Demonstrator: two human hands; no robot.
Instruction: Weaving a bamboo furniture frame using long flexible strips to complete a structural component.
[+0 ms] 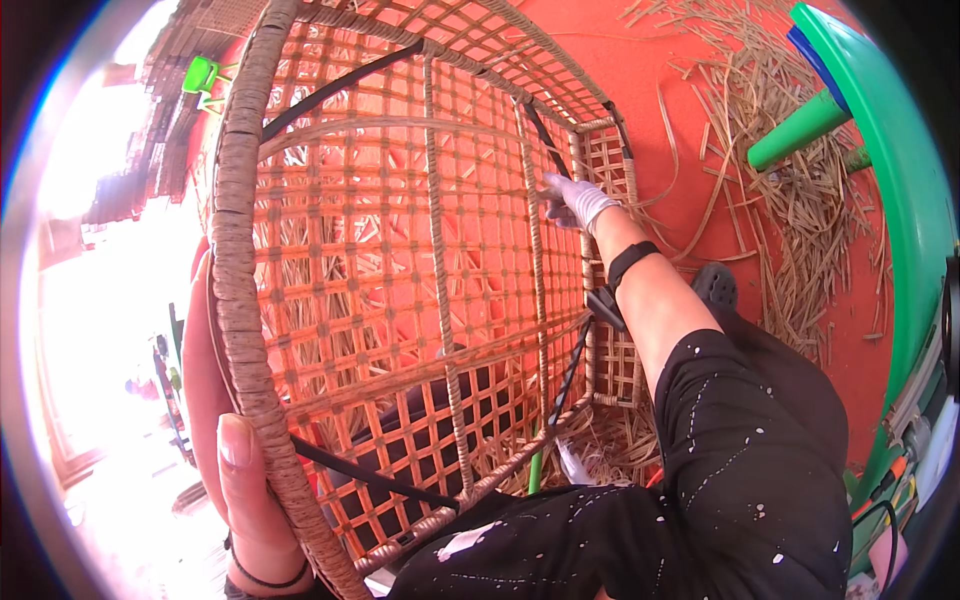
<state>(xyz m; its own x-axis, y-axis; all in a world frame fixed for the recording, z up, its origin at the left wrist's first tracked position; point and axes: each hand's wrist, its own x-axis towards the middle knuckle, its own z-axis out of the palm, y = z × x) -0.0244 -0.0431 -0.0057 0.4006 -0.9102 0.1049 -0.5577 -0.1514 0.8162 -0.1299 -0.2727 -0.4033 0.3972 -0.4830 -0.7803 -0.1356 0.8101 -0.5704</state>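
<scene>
A large woven basket-like frame (236, 200) with an open lattice and a thick wrapped rim stands tilted before me. My left hand (250, 500), bare, is closed round the rim at the lower left, with its thumb on the near side and its fingers partly hidden behind. My right hand (578, 202), in a whitish glove, reaches to the frame's far right part beside a wrapped rib (535, 230). Its fingers look stretched and apart, and I see nothing in them. Black bands (350, 85) run across the frame's corners.
Loose strips of weaving material (790, 210) lie heaped on the red floor (670, 120). A green table edge (925, 200) with a green leg (800, 132) stands at the right. My legs in dark spotted cloth (760, 460) sit below the frame. A small green chair (201, 76) is far left.
</scene>
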